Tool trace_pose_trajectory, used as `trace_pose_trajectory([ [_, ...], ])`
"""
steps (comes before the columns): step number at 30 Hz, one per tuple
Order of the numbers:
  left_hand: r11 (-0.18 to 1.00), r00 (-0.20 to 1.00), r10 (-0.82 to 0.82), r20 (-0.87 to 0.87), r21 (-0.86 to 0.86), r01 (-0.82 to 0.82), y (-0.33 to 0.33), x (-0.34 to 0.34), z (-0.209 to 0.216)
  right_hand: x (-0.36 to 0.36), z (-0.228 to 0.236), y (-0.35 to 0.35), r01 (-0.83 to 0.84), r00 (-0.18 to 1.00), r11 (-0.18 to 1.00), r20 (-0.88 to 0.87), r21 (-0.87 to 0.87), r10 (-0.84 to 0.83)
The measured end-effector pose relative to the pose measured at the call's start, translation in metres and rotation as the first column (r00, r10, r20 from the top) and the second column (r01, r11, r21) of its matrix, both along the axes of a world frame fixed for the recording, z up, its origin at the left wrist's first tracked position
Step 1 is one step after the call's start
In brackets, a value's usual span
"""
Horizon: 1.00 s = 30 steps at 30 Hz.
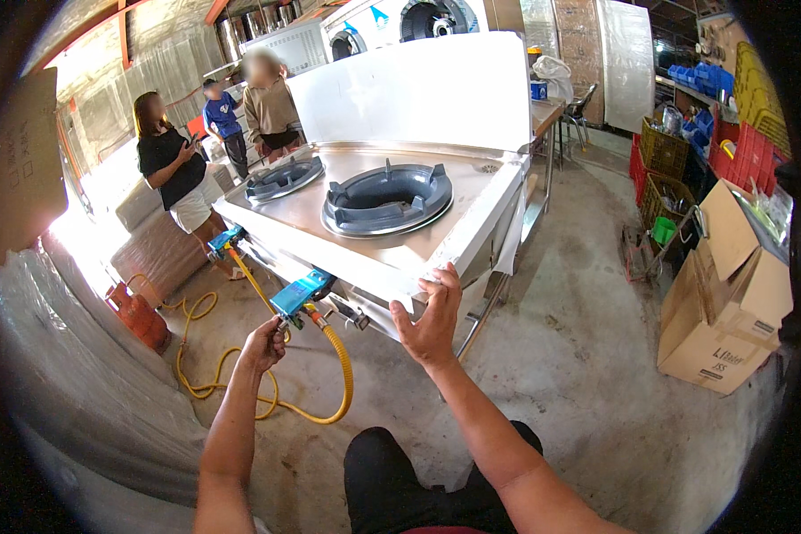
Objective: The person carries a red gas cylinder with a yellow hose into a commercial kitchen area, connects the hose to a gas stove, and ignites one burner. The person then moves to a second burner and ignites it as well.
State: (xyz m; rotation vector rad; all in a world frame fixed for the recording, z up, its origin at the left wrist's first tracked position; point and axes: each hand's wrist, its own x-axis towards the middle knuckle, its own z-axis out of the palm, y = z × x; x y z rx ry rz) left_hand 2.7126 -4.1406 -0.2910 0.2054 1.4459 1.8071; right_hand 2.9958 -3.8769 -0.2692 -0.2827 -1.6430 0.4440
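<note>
A steel stove (285, 214) with a white film on its front edge stands before me. It carries two dark grey ring burners, the nearer burner (387, 198) and the farther burner (285, 176). A blue gas valve unit (301, 292) sticks out from its front, with a yellow hose (338, 374) joined beneath. My left hand (265, 345) is closed around the small knob at that unit's near end; the fingers partly hide it. Fingers apart, my right hand (431, 322) rests against the stove's front corner, fingertips on the edge and thumb on the front face.
A red gas cylinder (138, 316) stands at left, with yellow hose looped over the floor. Plastic-wrapped goods (80, 392) line the near left. Three people stand behind the stove's left side. An open cardboard box (716, 303) and stacked crates (663, 151) are at right.
</note>
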Motion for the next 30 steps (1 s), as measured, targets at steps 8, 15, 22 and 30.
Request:
trace_pose_trajectory([
  [8, 0.865, -0.19, -0.335, -0.923, -0.222, -0.45, -0.003, 0.02, 0.011, 0.001, -0.001, 0.001, 0.0, 1.0, 1.0, 0.015, 0.011, 0.0],
  [15, 0.88, 0.552, -0.276, -0.787, -0.438, -0.184, 0.001, 0.014, 0.022, -0.004, 0.0, -0.001, 0.011, 1.0, 1.0, -0.009, 0.003, -0.011],
  [22, 1.0, 0.999, 0.003, 0.044, -0.021, -0.002, 0.001, 0.004, 0.005, -0.003, 0.0, 0.0, 0.012, 1.0, 1.0, 0.004, -0.003, -0.012],
  [30, 0.885, 0.068, -0.3, -0.951, -0.304, -0.352, -0.004, 0.022, 0.02, -0.004, -0.004, 0.002, 0.035, 0.999, 0.999, 0.013, 0.021, -0.036],
])
